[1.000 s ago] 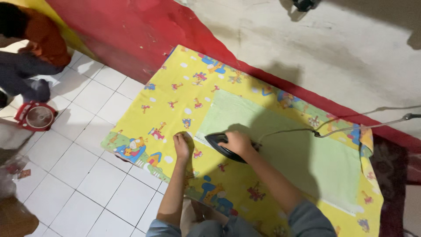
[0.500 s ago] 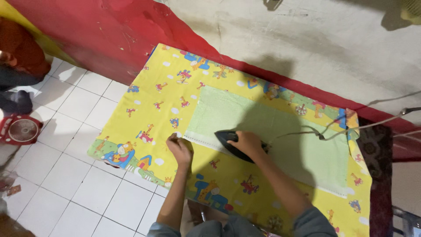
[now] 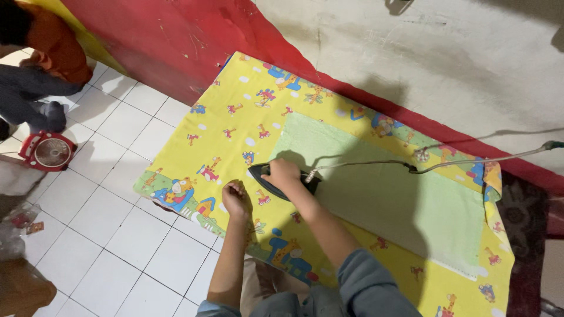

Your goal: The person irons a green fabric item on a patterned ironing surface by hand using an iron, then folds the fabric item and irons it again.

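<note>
White tiled floor point(image 3: 106, 235), red-and-pale wall along the top of the frame; a yellow cartoon-print sheet point(image 3: 235, 117) is spread flat as the ironing surface, running from centre to lower right.

Right hand point(image 3: 284, 175), centre of frame: grip closed around the handle of a dark iron point(image 3: 267, 179), soleplate flat down. The iron's nose points toward the left of the frame and sits right at the left edge of a pale green cloth point(image 3: 399, 199), which lies flat on the sheet and stretches away to the right. Left hand point(image 3: 237, 198), just lower left of the iron: curled into a loose fist, knuckles resting on the yellow sheet, holding nothing that can be seen, close to the iron but apart from it.

The grey cord point(image 3: 376, 164) runs from the iron's heel across the green cloth to the right edge of the frame, with a knot or tangle partway.

Risks, judged: the left fist is near the hot nose, so a slide to the left could burn it; the cord could drag and wrinkle the cloth; a parked iron could scorch it.

Upper left: a crouching person in orange point(image 3: 53, 47), and a small red fan point(image 3: 48, 151) on the floor.
</note>
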